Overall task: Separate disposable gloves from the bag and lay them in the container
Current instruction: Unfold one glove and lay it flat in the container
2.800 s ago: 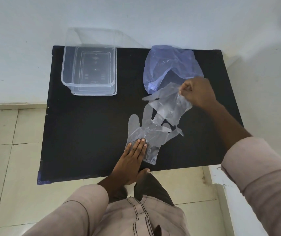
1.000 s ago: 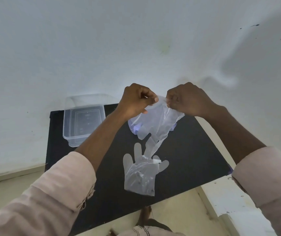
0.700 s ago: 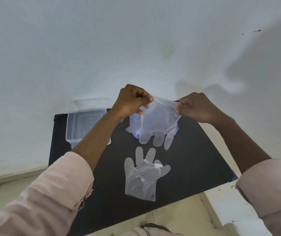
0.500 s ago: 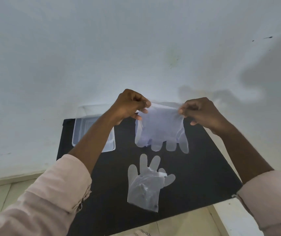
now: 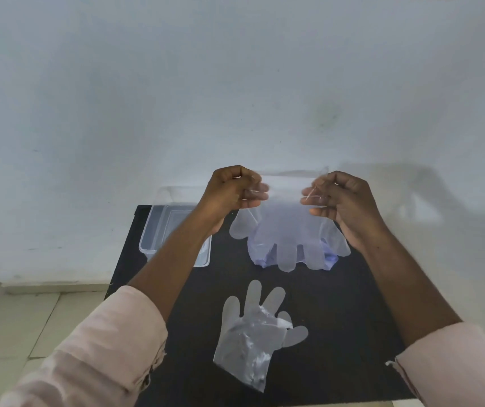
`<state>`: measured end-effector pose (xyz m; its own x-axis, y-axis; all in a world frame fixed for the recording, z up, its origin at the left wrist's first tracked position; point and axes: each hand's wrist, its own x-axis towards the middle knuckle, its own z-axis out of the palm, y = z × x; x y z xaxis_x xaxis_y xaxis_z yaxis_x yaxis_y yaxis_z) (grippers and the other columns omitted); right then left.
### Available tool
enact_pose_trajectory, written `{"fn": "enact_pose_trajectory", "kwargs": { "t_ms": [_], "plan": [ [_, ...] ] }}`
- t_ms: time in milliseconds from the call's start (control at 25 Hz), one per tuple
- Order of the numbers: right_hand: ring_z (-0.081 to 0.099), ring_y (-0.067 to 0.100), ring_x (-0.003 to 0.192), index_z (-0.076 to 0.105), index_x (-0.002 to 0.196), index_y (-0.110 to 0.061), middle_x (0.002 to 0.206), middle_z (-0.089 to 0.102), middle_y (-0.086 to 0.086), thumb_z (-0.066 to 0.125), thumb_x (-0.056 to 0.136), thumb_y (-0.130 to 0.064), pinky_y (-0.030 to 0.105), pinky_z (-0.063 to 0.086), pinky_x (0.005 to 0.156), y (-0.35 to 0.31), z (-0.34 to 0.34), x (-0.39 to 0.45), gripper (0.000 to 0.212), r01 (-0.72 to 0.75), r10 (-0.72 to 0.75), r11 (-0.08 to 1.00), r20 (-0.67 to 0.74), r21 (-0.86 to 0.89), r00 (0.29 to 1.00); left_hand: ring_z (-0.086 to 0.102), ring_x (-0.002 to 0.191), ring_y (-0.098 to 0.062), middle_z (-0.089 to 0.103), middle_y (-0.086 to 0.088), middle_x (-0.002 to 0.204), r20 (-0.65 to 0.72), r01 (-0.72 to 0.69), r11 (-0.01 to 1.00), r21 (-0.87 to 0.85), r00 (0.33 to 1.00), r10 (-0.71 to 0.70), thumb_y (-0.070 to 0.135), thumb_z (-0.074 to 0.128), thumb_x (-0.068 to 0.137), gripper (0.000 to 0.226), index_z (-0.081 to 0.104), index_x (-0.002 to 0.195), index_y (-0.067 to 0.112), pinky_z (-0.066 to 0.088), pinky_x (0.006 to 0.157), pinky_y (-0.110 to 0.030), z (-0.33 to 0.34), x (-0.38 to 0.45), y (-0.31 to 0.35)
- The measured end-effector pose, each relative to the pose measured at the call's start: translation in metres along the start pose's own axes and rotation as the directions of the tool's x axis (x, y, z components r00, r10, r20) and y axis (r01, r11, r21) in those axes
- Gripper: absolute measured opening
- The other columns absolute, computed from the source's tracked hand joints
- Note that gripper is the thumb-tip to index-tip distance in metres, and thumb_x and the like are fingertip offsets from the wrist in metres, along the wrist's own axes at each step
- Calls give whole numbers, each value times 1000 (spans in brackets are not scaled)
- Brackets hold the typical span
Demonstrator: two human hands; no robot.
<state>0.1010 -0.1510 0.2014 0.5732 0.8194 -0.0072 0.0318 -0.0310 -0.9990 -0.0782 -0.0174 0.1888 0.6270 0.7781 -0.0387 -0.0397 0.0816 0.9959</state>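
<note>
A clear disposable glove (image 5: 286,227) hangs spread in the air, fingers pointing down, above the black table (image 5: 350,312). My left hand (image 5: 232,190) pinches one corner of its cuff and my right hand (image 5: 338,198) pinches the other. Behind the hanging glove the bluish plastic bag (image 5: 328,258) lies on the table, mostly hidden. Another clear glove (image 5: 254,330) lies flat on the table nearer to me, fingers pointing away. The clear plastic container (image 5: 159,230) stands at the table's far left corner, partly behind my left forearm.
A pale wall rises directly behind the table. Tiled floor (image 5: 15,318) shows on the left. A white ledge borders the table's right side.
My hands have stretched the held glove's cuff wider apart and lifted it. The view has tilted up toward the wall. The glove on the table has not moved.
</note>
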Motion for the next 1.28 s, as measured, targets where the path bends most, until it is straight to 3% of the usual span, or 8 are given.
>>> {"fn": "enact_pose_trajectory", "kwargs": {
  "t_ms": [200,400,560,800,1080,1280],
  "plan": [
    [74,21,68,69,92,-9,77,74,9,65,90,-21,25,55,58,11,0,3,12,4,-4,1000,-27,13,1000,75,75,-26,75,-16,85,-107,4,999,39,994,0,12,64,91,7,68,91,6,60,75,-33,11,-3,-6],
    [73,14,65,71,88,-10,77,74,7,63,92,-22,23,59,61,20,4,8,15,-6,6,1000,-21,2,1000,75,73,-23,75,-12,79,-194,6,997,78,981,9,24,70,90,22,74,94,3,62,70,-30,13,-6,-14],
    [74,19,71,70,87,-9,80,75,9,61,93,-24,26,60,64,26,14,19,18,-31,30,999,27,42,999,74,73,-24,74,-13,79,-245,34,997,64,969,-17,24,68,91,20,73,87,5,60,67,-29,5,-5,-16],
    [72,23,72,70,84,-7,78,72,12,62,93,-20,27,56,63,35,49,43,18,-109,106,986,28,127,994,75,75,-24,75,-10,78,-308,96,995,-18,946,-97,23,68,90,22,72,93,2,62,72,-31,-35,5,-23],
    [71,18,66,71,79,-8,71,73,7,77,80,-25,29,59,66,41,119,72,18,-174,174,981,11,89,985,76,78,-25,76,-15,84,-302,141,990,15,944,-130,26,70,89,27,74,94,0,61,68,-28,-99,36,-33],
    [69,16,64,69,73,-13,69,71,5,71,86,-19,32,59,68,52,169,98,15,-187,189,980,-24,61,982,76,78,-24,77,-12,81,-256,176,984,16,952,-166,28,70,88,23,75,89,5,59,66,-25,-155,62,-43]
  ]
}}
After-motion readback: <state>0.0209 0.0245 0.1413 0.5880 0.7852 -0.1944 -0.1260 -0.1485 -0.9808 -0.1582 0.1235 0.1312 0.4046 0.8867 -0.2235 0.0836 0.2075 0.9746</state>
